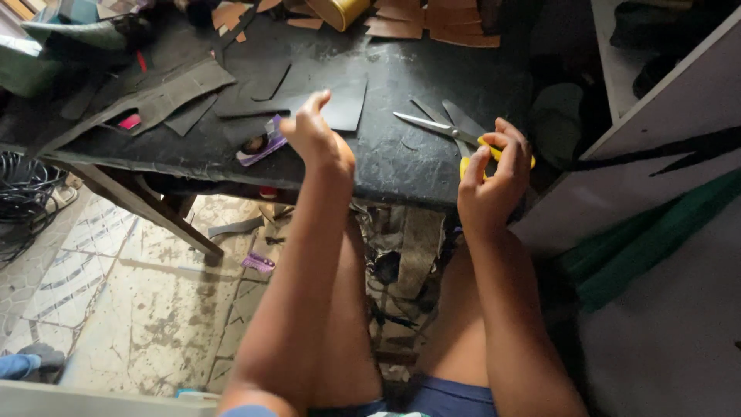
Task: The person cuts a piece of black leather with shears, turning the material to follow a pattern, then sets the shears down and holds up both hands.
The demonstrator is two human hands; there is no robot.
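Scissors (455,135): lying on the dark table (386,166) near its front edge, long axis running left-right, blades pointing left, slightly parted.
Right hand (494,181): curling loosely around the yellow handles, fingers gripping them.
Left hand (312,131): hovering over the table left of the scissors, half open, holding nothing.
Dark sheets (231,93): lying flat on the table, left of the scissors.
Yellow can (337,11): standing at the table's far edge; contents hidden.

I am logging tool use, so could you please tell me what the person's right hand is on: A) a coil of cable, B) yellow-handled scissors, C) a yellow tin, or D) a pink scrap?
B: the right hand has its fingers through the handles of the yellow-handled scissors, blades parted over the dark table.
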